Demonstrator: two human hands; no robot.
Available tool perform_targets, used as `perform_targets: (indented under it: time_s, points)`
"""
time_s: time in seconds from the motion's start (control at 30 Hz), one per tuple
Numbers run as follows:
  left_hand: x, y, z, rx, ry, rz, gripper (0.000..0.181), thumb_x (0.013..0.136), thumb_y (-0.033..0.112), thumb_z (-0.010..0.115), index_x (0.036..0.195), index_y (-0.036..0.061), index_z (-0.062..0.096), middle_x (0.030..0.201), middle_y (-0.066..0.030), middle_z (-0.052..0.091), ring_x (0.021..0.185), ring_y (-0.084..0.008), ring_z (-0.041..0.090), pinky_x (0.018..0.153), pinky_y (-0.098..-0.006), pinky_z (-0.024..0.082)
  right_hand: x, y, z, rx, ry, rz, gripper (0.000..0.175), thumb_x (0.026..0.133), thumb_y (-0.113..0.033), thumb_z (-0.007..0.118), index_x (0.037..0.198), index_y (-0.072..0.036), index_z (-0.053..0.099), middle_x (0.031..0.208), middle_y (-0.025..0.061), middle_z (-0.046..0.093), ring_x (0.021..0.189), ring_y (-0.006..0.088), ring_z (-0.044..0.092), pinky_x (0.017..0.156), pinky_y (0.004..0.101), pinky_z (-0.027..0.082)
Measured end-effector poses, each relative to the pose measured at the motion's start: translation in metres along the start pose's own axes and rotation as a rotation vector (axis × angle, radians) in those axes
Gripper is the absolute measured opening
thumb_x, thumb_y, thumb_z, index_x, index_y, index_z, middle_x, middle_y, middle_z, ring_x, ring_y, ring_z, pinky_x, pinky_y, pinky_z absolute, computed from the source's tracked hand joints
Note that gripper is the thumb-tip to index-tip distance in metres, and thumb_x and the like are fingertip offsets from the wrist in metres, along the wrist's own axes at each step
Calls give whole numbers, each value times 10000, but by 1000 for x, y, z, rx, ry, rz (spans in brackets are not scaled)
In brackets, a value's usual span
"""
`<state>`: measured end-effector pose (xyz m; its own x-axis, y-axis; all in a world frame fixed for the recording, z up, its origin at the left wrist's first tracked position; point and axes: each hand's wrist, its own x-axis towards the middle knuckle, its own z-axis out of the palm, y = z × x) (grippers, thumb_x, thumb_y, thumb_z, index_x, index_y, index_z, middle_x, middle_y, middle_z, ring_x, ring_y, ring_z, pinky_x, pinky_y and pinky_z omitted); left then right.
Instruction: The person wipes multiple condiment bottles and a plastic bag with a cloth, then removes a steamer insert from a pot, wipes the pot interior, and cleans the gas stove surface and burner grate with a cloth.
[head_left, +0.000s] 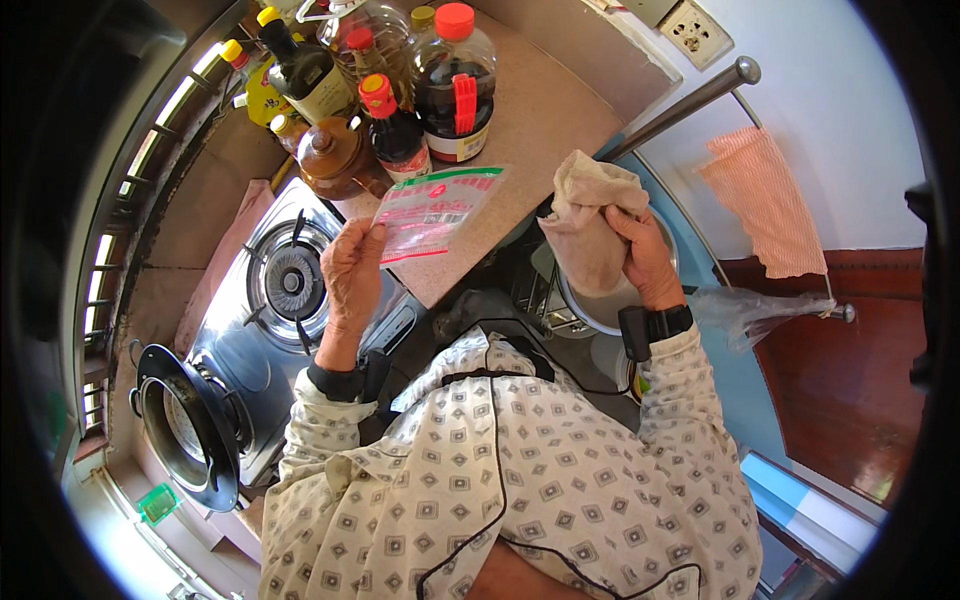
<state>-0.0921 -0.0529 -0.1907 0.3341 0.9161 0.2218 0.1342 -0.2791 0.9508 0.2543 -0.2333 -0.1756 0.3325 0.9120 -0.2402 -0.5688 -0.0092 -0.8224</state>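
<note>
My left hand (352, 270) pinches a clear resealable plastic bag (435, 214) with a green strip and pink print by its left edge. The bag hangs over the corner of the counter, just below the bottles, and looks flat. In my right hand (646, 255) is a crumpled beige cloth (589, 232), gripped at its right side and held apart from the bag. Partly hidden behind the cloth and hand is a round metal pot or basin (667, 225).
A gas stove (289, 281) is at the left, with a dark wok (180, 427) on its lower burner. Sauce bottles (454, 90) and a brown lidded pot (330, 154) crowd the counter (540, 90). A metal rail (675, 112) and a hanging orange cloth (772, 195) are at the right.
</note>
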Motion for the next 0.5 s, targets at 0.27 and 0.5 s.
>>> perform_targets:
  time_s: [0.27,0.5]
  points:
    - [14,37,-42,-50,389,29,151,990,105,703,1078,-16,721,915,4,708,826,-68,616,773,-231,518,4,-4,49,-87,-99,124,378,1007,-163,660,1361,-41,604,1316,66,654,1198,190,626,1041,344,500]
    - [26,73,-81,-356,504,234,179,1028,114,643,1127,-28,686,1038,-50,707,908,-98,637,845,-254,538,24,21,126,-279,-464,279,305,1016,-132,642,1296,-13,666,1279,36,674,1186,132,602,1029,308,487]
